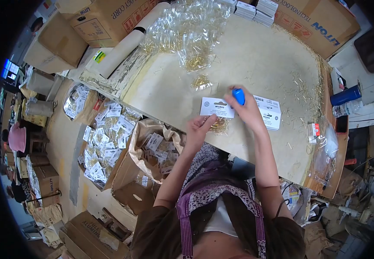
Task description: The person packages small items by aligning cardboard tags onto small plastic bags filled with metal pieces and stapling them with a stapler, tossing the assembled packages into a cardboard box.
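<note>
My left hand is pinched closed on the left side of a small clear bag of thin gold-coloured metal pieces. A white printed header card with a hanging slot tops that bag. At the card's right edge, my right hand is wrapped around a small blue stapler. Beside that wrist lies a stack of white header cards, partly covered by my arm. Just beyond the card, a filled clear bag without a header rests on the table.
A heap of clear filled bags covers the far side. Loose metal pieces are scattered at the right. Carded bags fill a paper-lined box and another box at the left. A blue bottle lies at far right.
</note>
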`<state>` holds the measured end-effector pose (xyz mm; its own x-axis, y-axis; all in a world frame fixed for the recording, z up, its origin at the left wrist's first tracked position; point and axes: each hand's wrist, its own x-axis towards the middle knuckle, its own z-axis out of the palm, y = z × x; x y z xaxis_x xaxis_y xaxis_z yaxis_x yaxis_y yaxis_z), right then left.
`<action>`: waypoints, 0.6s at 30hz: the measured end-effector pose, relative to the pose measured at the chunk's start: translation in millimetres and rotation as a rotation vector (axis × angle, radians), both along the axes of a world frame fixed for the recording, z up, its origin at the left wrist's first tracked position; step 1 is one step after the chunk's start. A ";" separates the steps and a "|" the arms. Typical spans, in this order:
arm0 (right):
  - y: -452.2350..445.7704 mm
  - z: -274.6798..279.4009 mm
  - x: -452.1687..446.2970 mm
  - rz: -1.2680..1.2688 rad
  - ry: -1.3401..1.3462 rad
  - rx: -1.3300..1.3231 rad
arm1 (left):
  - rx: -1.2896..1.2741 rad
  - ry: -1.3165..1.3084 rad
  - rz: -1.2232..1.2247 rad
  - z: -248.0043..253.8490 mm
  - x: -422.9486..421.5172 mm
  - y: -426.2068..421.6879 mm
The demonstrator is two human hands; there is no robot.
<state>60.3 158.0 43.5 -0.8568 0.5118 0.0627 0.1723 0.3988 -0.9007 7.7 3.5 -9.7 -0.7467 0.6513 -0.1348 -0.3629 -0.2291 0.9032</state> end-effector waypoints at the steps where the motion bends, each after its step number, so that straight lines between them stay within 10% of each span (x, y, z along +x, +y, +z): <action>1: 0.2 -0.7 -3.6 -0.164 0.095 -0.039 | 0.000 -0.002 -0.002 -3.1 4.4 1.9; 9: -6.2 -19.5 -5.5 -0.349 0.284 -0.401 | 0.044 0.107 0.077 -10.8 25.3 9.2; 18: -8.4 -28.9 -2.6 -0.450 0.330 -0.228 | 0.030 0.136 0.086 -15.3 37.0 12.4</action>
<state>57.7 149.6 14.6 -0.5069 0.8515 0.1342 -0.0235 0.1420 -0.9896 44.7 16.0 -25.0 -0.8099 0.5865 -0.0099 -0.2156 -0.2820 0.9349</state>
